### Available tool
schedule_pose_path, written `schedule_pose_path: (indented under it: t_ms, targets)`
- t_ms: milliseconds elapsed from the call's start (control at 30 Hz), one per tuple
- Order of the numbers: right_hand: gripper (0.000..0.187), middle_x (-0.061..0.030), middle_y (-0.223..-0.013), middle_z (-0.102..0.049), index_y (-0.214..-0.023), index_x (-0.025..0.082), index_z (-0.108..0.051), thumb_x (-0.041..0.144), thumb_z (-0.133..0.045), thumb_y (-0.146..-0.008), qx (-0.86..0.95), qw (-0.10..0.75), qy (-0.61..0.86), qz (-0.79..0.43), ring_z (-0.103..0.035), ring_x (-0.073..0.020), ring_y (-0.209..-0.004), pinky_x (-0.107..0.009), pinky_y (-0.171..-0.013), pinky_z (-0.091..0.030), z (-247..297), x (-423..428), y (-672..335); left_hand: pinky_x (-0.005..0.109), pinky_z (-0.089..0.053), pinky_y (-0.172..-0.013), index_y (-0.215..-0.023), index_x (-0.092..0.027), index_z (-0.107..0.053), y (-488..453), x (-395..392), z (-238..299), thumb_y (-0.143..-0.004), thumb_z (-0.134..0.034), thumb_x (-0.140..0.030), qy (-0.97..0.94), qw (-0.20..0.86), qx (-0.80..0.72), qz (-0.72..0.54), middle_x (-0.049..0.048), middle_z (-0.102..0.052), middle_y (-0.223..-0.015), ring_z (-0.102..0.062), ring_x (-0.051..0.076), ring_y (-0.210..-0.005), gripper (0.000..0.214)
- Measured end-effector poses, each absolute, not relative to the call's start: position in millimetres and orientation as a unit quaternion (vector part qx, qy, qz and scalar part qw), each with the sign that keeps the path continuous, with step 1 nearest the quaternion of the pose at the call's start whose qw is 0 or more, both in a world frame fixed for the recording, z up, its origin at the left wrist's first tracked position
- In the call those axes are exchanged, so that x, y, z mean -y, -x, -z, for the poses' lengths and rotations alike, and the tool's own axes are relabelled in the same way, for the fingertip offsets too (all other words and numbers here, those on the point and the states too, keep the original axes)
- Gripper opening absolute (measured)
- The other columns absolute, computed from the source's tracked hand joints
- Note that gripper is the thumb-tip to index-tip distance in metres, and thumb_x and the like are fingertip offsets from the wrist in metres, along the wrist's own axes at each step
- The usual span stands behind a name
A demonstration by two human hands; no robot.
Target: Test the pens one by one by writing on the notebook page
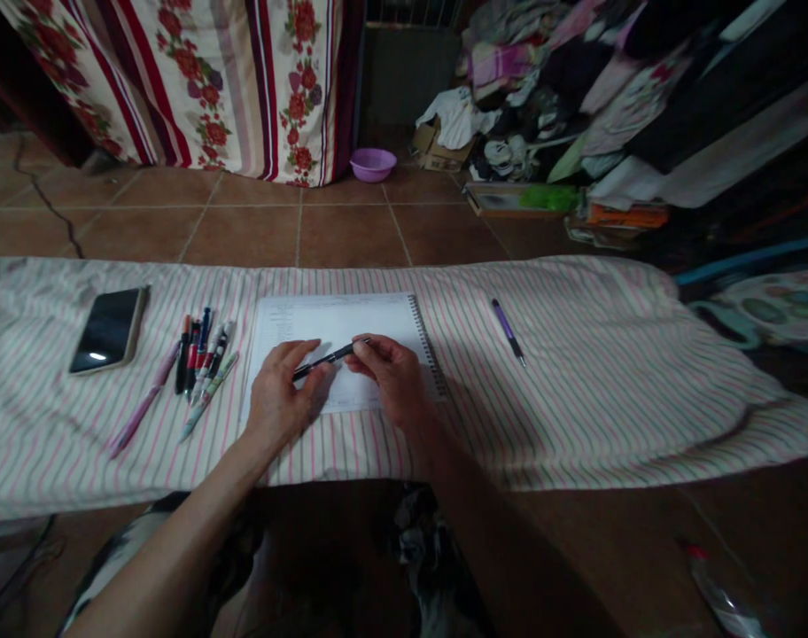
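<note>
Two bare forearms (178, 523) come in from the bottom edge, above legs in black-and-white patterned cloth (421, 549). The right hand (392, 377) pinches one end of a black pen (330, 357) between thumb and fingertips. The left hand (281, 390) curves around the other end, thumb close along the near side and forefinger stretched out above; I cannot tell whether it grips the pen or only steadies it. The pen is held slantwise over a notebook (391, 315), its right end higher in the view. The notebook lies flat, wire coil along its right edge, with print along the top and left of a mostly white page.

Left of the notebook lies a loose bunch of pens (201, 354), some touching or overlapping, in dark, red, white and pale green. Just beside them a long pinkish-purple pen (144, 400) lies aslant, and farther left is a phone (110, 330) with a dark screen. Well to the right of the notebook, a purple pen (508, 332) lies alone. All rest on a striped cloth (590, 399).

Beyond, on brown floor tiles (244, 226), are a purple bowl (373, 166), a flowered curtain (198, 80) hanging beside it, and a cardboard box (440, 149) near heaped clothes (596, 97). A clear bottle (723, 589) lies at lower right.
</note>
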State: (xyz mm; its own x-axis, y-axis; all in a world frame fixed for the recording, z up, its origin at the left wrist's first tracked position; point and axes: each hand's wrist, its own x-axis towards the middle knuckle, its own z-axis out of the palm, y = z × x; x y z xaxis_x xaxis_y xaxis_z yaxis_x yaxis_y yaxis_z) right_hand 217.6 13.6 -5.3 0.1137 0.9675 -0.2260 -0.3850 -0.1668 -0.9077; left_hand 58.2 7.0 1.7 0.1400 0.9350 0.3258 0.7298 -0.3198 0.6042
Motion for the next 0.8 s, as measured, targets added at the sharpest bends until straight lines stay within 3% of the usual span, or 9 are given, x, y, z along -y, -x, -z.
schedule_pose_path:
  t_ms: [67,133,200,300,533,633,800]
  targets:
    - [0.027,0.0014,-0.069,-0.064,-0.076,0.017,-0.066,0.034,-0.076,-0.058,0.267,0.598,0.479,-0.585,-0.063,-0.0112,-0.064,-0.027,-0.071,-0.055,4.3,-13.2,-220.1,0.039,-0.039,-0.093,-0.103,-0.019,-0.059,-59.3,-2.0,-7.3,-0.081,-0.053,-0.036,-0.694,0.055,-0.592,-0.407,0.0092,-0.057,-0.108,-0.050,0.023,-0.106,0.028]
    - [0.026,0.0006,-0.070,-0.063,-0.072,0.017,-0.064,0.035,-0.076,-0.057,0.241,0.615,0.471,-0.584,-0.063,-0.0116,-0.067,-0.028,-0.073,-0.055,2.9,-12.9,-223.6,0.039,-0.039,-0.091,-0.096,-0.019,-0.059,-63.0,5.9,-12.1,-0.083,-0.050,-0.034,-0.637,0.027,-0.607,-0.474,0.0089,-0.056,-0.104,-0.049,0.023,-0.106,0.022]
    - [0.025,0.0001,-0.071,-0.062,-0.072,0.017,-0.064,0.033,-0.076,-0.058,0.225,0.622,0.463,-0.590,-0.063,-0.0119,-0.069,-0.028,-0.077,-0.054,1.1,-12.3,-226.6,0.032,-0.045,-0.077,-0.089,-0.018,-0.058,-71.1,15.6,-14.7,-0.083,-0.048,-0.034,-0.575,0.129,-0.611,-0.529,0.0063,-0.058,-0.093,-0.054,0.019,-0.092,0.019]
    - [0.022,-0.0005,-0.073,-0.061,-0.069,0.018,-0.063,0.031,-0.076,-0.057,0.202,0.642,0.453,-0.585,-0.063,-0.0133,-0.073,-0.029,-0.081,-0.053,-2.4,-10.6,-227.9,0.024,-0.042,-0.056,-0.085,-0.017,-0.056,-90.9,30.7,-15.8,-0.080,-0.053,-0.034,-0.454,0.381,-0.586,-0.553,-0.0016,-0.054,-0.067,-0.052,0.012,-0.060,0.018]
    - [0.019,0.0004,-0.068,-0.060,-0.065,0.019,-0.062,0.031,-0.074,-0.058,0.194,0.626,0.458,-0.601,-0.062,-0.0131,-0.070,-0.027,-0.076,-0.053,-6.1,-10.6,-213.5,0.016,-0.040,-0.047,-0.087,-0.015,-0.057,-123.5,29.4,-20.8,-0.071,-0.067,-0.021,-0.187,0.659,-0.472,-0.554,-0.0019,-0.059,-0.069,-0.054,0.006,-0.054,0.020]
    - [0.021,0.0004,-0.069,-0.062,-0.069,0.018,-0.064,0.033,-0.073,-0.060,0.220,0.605,0.462,-0.610,-0.061,-0.0116,-0.068,-0.024,-0.071,-0.052,-2.5,-13.5,-205.2,0.016,-0.049,-0.058,-0.084,-0.015,-0.058,-121.2,9.0,-15.5,-0.078,-0.061,-0.014,-0.098,0.719,-0.390,-0.567,0.0014,-0.063,-0.076,-0.060,0.006,-0.063,0.007]
    - [0.023,0.0002,-0.068,-0.063,-0.071,0.015,-0.065,0.034,-0.073,-0.061,0.259,0.597,0.457,-0.606,-0.060,-0.0097,-0.063,-0.023,-0.066,-0.051,2.9,-18.7,-193.6,0.014,-0.051,-0.058,-0.090,-0.015,-0.059,-108.9,-12.5,-5.2,-0.084,-0.049,-0.006,-0.028,0.711,-0.379,-0.592,0.0011,-0.063,-0.071,-0.060,0.005,-0.058,0.015]
